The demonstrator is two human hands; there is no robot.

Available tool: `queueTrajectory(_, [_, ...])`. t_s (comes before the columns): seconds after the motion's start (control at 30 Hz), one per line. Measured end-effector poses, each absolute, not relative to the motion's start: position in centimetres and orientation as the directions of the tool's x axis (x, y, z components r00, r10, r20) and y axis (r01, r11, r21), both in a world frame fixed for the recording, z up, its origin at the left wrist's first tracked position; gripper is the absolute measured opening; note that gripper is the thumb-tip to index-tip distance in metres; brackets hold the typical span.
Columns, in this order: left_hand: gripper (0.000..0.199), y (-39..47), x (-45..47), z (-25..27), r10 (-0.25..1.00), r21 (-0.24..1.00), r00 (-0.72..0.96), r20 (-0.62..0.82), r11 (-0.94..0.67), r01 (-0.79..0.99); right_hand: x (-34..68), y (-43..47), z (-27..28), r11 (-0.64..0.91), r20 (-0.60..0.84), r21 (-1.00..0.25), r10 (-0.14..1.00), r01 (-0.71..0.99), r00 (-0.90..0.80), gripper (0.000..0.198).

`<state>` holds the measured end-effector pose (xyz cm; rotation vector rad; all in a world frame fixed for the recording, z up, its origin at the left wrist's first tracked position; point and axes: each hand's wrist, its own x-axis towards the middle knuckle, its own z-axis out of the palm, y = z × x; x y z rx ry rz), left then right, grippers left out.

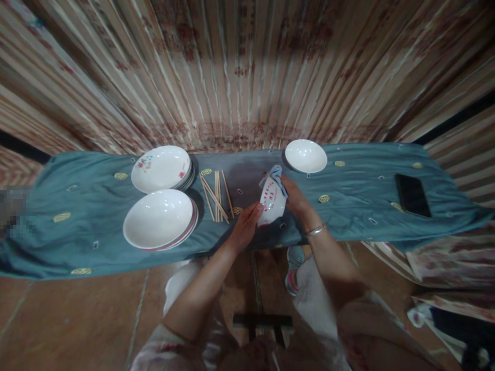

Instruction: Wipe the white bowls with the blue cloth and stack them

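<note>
Near the middle of the frame, we see a small white china bowl with red marks (271,205) tipped on its side, held up over the blue-green tablecloth (247,165). The left hand (246,226) has its fingers clamped on the bowl's lower left edge. The right hand (294,198) grips a soft light-blue cloth (276,173) against the bowl, though we cannot see all its fingertips. We think this bowl is partway through a wipe and not done yet, as it is not set down. Left of the middle sit a pile of white flowered plates (159,169), a pile of big white bowls (157,219) and some thin wooden chopsticks (217,198). A round white bowl (306,155) sits alone right of the middle, higher up. We cannot tell which of these are done and which are left.
</note>
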<state>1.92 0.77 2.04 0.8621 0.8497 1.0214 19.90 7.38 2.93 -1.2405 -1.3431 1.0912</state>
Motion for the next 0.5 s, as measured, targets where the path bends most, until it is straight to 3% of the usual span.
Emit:
queueTrajectory(0.07, [0.028, 0.9, 1.8, 1.9, 0.943, 0.878, 0.268, -0.199, 0.293, -0.379, 19.9, 7.5, 2.6, 0.108, 0.108, -0.978, 0.994, 0.180, -0.011, 0.027])
queueTrajectory(0.17, [0.031, 1.2, 1.6, 2.1, 0.951, 0.874, 0.243, -0.189, 0.276, -0.400, 19.1, 7.8, 1.4, 0.041, 0.043, -0.990, 0.999, 0.135, 0.012, 0.034])
queueTrajectory(0.23, [0.035, 1.3, 1.5, 2.3, 0.954, 0.866, 0.236, -0.185, 0.272, -0.420, 18.3, 8.1, 0.5, -0.070, -0.069, -0.997, 0.996, 0.014, 0.056, 0.045])
queueTrajectory(0.37, [0.037, 1.6, 1.5, 2.7, 0.958, 0.826, 0.198, -0.205, 0.278, -0.491, 17.3, 8.5, -1.0, -0.158, -0.165, -0.980, 0.985, -0.119, 0.052, 0.044])
queueTrajectory(0.5, [0.033, 1.8, 1.3, 3.0, 0.957, 0.776, 0.180, -0.226, 0.288, -0.561, 17.6, 8.6, -1.5, -0.078, -0.081, -0.996, 0.994, -0.042, 0.068, 0.045])
